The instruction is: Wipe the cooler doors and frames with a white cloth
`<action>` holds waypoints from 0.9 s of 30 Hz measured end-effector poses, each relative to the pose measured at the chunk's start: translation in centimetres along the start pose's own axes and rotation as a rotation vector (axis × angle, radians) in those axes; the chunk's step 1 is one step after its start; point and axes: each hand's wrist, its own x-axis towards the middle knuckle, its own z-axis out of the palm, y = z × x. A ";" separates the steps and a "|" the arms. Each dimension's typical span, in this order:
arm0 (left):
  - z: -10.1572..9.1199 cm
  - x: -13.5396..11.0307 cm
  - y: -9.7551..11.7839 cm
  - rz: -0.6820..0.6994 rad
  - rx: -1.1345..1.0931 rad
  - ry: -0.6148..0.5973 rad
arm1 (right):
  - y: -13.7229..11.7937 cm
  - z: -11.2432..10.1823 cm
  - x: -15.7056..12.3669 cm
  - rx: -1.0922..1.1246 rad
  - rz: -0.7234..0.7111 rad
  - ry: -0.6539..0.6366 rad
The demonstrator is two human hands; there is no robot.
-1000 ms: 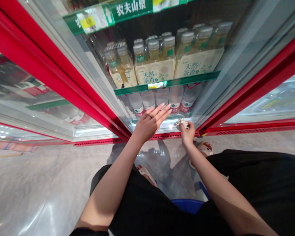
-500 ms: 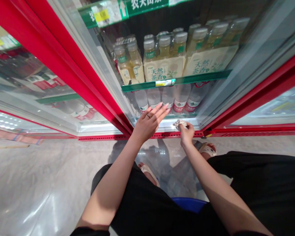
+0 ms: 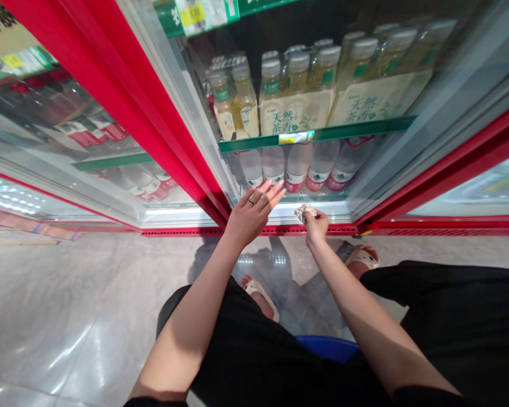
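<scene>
right grip (image 3: 316, 226) pinched a crumpled white cloth (image 3: 304, 211) near the fridge door's (image 3: 335, 211) bottom edge; looked soft, light, best grabbed bunched. left grip (image 3: 250, 217) was spread.

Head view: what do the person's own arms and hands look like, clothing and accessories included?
Short black sleeves. Both hands are ungloved: the left hand wears a thin ring; no ring shows on the right hand. Neither wrist shows a watch.

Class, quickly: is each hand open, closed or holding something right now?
Left hand: open, nothing visible in it.
Right hand: closed, holding a crumpled cloth.
</scene>
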 end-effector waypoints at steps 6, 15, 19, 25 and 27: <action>-0.8 -1.0 -0.3 -0.042 -0.011 0.010 | -1.5 0.5 0.3 0.052 0.048 0.101; -0.9 -2.4 -0.6 -0.077 -0.004 0.000 | -2.1 1.9 -0.7 0.096 0.108 0.047; -0.8 -2.4 -0.8 -0.074 0.016 0.025 | -3.6 0.9 1.0 0.140 0.091 0.091; -0.7 -2.4 -0.9 -0.071 0.018 0.027 | -3.5 -0.6 1.0 0.167 0.132 0.157; -0.7 -2.4 -0.8 -0.070 0.016 0.023 | -3.2 -0.3 0.4 0.174 0.162 0.116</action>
